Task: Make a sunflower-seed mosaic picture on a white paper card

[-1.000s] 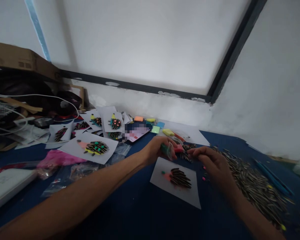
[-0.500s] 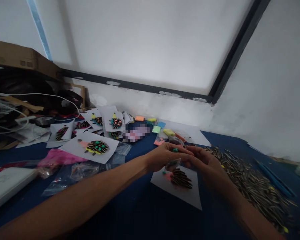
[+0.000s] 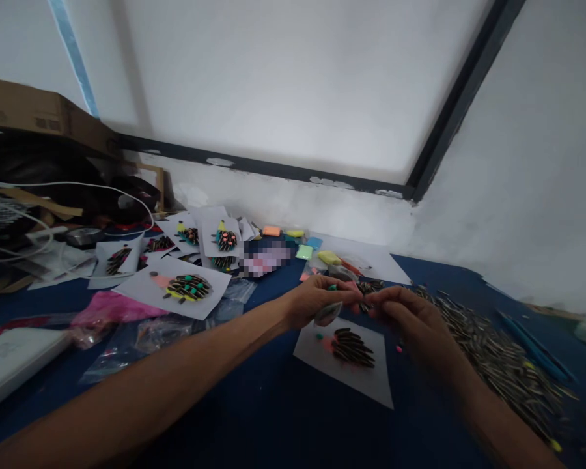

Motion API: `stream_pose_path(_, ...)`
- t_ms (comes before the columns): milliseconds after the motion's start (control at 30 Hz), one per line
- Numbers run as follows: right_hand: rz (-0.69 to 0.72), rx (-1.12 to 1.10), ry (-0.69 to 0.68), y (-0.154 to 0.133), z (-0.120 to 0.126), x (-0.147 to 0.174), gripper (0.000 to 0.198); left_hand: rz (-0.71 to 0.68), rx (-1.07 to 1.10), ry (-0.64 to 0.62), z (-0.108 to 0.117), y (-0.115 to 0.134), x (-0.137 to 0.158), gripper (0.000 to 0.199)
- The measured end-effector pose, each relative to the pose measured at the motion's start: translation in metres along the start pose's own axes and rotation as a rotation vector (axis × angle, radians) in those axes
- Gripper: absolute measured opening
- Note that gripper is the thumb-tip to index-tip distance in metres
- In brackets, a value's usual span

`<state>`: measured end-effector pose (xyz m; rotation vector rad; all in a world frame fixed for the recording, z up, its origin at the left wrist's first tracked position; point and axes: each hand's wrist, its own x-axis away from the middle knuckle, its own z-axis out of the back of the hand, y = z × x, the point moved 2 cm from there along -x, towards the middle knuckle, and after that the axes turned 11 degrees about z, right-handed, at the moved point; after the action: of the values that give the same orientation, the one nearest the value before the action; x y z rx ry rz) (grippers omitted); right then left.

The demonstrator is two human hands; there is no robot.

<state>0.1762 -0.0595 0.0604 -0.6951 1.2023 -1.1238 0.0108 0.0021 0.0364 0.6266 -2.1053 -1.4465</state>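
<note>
My left hand [image 3: 310, 301] is closed around a small clear packet [image 3: 328, 314], which hangs below its fingers. A bit of green clay [image 3: 333, 287] shows at this hand. The fingertips of my right hand [image 3: 415, 322] are pinched together close to the left fingertips; whatever they hold is too small to make out. Below both hands lies a white paper sheet [image 3: 305, 355] bearing a hedgehog figure [image 3: 354, 348], with dark striped seeds as spines, a pink face and a green nose. A heap of striped seeds [image 3: 488, 352] spreads to the right of my right hand.
Several sheets with seed hedgehogs, one a larger sheet [image 3: 141, 290], lie at the left. Clay blocks, including an orange one [image 3: 272, 231] and a light green one [image 3: 304, 252], sit near the wall. A pink bag [image 3: 112, 307] and a white box [image 3: 19, 358] are at left.
My hands have drawn slightly apart, with the right moving a little to the right. Seeds behind the fingertips and a pink dot on the table now show. The sheet stays in place.
</note>
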Motion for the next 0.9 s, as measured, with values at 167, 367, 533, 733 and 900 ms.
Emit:
stream_pose_path(167, 0.02, 0.144, -0.093, -0.009, -0.003, 0.001, 0.024, 0.04, 0.002, 0.064, 0.003, 0.0, -0.001, 0.015)
stream_pose_path(367, 0.124, 0.217, -0.102, -0.004, -0.01, 0.006, 0.031, 0.067, 0.014, 0.088, 0.0, 0.005, 0.003, 0.031)
stream_pose_path(533, 0.114, 0.244, -0.042, 0.003, -0.006, 0.015, 0.025, 0.039, 0.003, 0.029, 0.002, 0.001, 0.0, 0.018)
stream_pose_path(733, 0.151, 0.257, 0.072, -0.003, 0.0, 0.016, 0.013, 0.019, -0.012, -0.028, 0.0, -0.002, 0.0, 0.021)
stream_pose_path(900, 0.172, 0.302, 0.035, -0.009, -0.002, 0.019, 0.018, 0.065, -0.028, 0.028, -0.003, -0.001, 0.002, 0.033)
